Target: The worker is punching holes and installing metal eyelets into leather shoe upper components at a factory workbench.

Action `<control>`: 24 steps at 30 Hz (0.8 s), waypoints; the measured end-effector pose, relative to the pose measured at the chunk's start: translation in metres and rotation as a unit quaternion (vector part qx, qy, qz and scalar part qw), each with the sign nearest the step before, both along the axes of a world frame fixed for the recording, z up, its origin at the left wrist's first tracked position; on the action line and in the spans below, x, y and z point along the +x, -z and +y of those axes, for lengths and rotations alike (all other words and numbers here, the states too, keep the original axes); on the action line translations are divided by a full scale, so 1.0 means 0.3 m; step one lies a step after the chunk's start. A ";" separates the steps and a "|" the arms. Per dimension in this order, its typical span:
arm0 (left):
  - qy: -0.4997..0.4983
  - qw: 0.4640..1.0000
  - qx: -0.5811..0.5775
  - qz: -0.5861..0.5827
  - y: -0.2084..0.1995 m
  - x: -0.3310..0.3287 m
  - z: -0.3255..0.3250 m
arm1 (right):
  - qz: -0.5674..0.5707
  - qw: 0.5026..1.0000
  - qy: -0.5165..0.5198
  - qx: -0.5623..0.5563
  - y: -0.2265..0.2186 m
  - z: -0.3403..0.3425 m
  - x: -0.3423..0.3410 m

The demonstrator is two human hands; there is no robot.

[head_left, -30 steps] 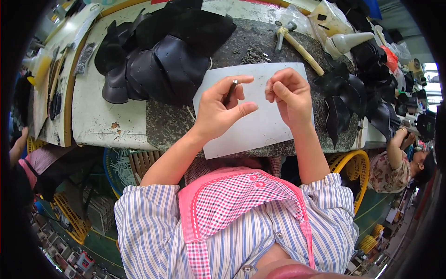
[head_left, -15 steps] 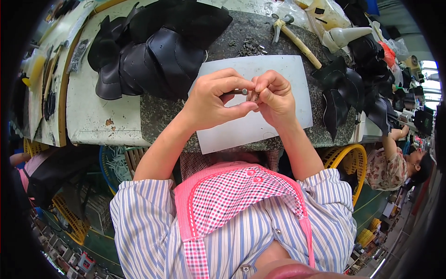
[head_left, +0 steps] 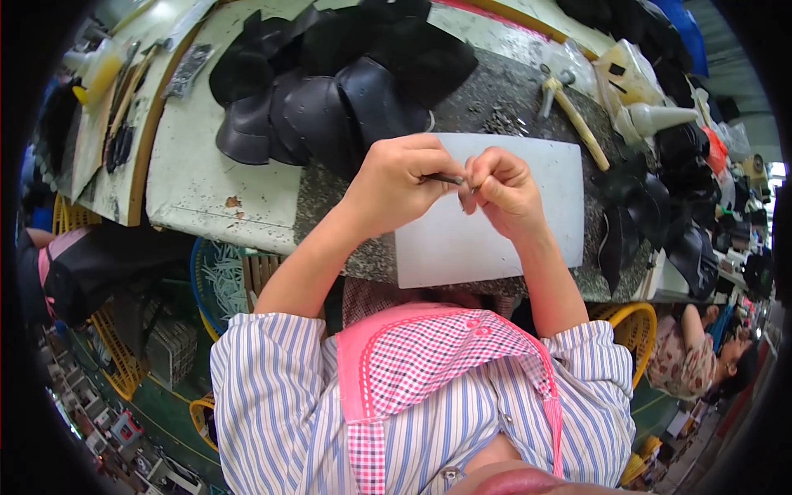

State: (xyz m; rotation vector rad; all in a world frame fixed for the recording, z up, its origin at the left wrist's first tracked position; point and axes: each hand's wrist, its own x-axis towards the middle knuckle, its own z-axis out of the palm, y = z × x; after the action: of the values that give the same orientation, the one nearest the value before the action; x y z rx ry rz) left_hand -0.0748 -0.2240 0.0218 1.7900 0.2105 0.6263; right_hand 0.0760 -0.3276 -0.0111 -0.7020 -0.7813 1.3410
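Observation:
Above a white cutting board, my left hand is closed around a slim dark metal rod that looks like a punch. The rod's tip points right, toward my other fingers. My right hand is closed in a pinch right beside that tip. Whatever lies between its thumb and fingertips is too small to make out. Stitched black leather pieces are heaped beyond my left hand. Several small dark metal bits lie on the speckled stone slab just past the board.
A hammer with a pale wooden handle lies at the far right, near a white nozzle-topped bottle. More black leather pieces rest right of the board. Yellow baskets stand below the table edge. Another person works at the right.
The whole view has shifted, so the table appears farther right and lower. My left fingers have closed in more, and the rod has turned, its end now pointing at my right fingertips.

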 end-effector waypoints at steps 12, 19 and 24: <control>-0.420 0.756 0.474 0.162 0.053 -0.073 0.152 | -0.175 0.983 0.058 -0.024 -0.066 0.175 -0.022; -0.301 0.929 -0.217 -0.004 0.011 -0.053 0.076 | -0.204 0.974 0.084 0.049 -0.073 0.261 -0.050; -0.243 0.910 -0.330 -0.057 0.033 -0.082 0.071 | -0.229 0.962 0.108 0.102 -0.062 0.255 -0.066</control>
State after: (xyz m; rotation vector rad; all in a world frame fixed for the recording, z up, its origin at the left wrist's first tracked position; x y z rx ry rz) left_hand -0.0994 -0.2027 0.0117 1.0368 0.7158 0.8807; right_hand 0.0563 -0.2511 0.0075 -0.9174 -1.1589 0.8917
